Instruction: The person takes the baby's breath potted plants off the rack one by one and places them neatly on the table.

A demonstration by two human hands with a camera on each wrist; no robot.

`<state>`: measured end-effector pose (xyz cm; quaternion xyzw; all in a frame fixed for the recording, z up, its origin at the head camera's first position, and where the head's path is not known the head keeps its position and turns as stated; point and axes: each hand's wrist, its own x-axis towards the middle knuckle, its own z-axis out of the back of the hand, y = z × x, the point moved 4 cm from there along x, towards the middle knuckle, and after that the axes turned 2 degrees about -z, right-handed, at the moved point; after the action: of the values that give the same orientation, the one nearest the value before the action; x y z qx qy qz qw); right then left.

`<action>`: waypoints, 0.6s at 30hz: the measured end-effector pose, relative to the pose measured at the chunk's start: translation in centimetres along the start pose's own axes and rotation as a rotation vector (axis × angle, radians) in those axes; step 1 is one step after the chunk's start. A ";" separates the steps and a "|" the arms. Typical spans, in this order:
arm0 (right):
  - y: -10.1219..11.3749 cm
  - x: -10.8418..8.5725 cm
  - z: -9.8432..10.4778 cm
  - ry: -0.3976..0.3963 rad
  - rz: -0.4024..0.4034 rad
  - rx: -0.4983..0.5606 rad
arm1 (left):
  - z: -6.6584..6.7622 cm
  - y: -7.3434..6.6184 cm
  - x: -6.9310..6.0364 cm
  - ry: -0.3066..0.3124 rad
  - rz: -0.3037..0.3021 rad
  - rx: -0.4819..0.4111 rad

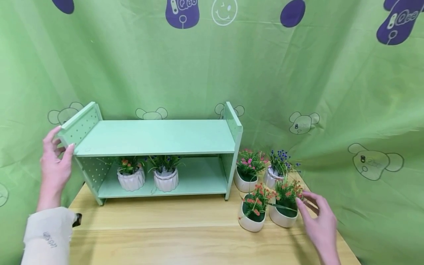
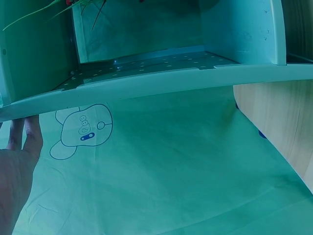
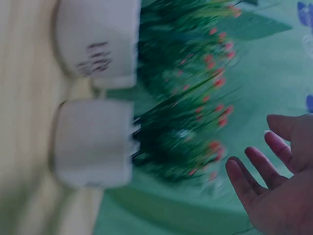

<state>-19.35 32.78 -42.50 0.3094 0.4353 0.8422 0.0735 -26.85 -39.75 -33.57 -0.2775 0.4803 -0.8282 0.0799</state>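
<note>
In the head view, my left hand [image 1: 56, 165] grips the upper left side panel of the green shelf [image 1: 155, 137], its thumb near the front edge. The left wrist view has the fingers of my left hand [image 2: 22, 161] against the panel's edge [image 2: 146, 84]. My right hand [image 1: 319, 221] is open beside a white pot of orange flowers [image 1: 285, 217]. In the right wrist view, my right hand [image 3: 279, 181] has spread fingers and holds nothing, apart from the orange-flowered plant [image 3: 181, 142]. Two ribbed white pots [image 1: 131, 180] [image 1: 166, 181] stand on the lower shelf board.
Right of the shelf on the wooden table [image 1: 172, 239] stand a white pot with pink flowers [image 1: 246, 183], one with blue flowers [image 1: 272, 180] and another with orange flowers [image 1: 251, 221]. A green patterned curtain [image 1: 198, 73] hangs behind the table.
</note>
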 end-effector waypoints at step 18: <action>12.6 -0.6 -8.2 0.311 0.242 0.329 | 0.0 -0.4 -0.5 0.004 0.036 -0.013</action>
<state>-21.81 19.28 -36.50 0.2338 0.5326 0.8001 -0.1467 -26.41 -39.38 -33.43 -0.2675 0.4906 -0.8242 0.0920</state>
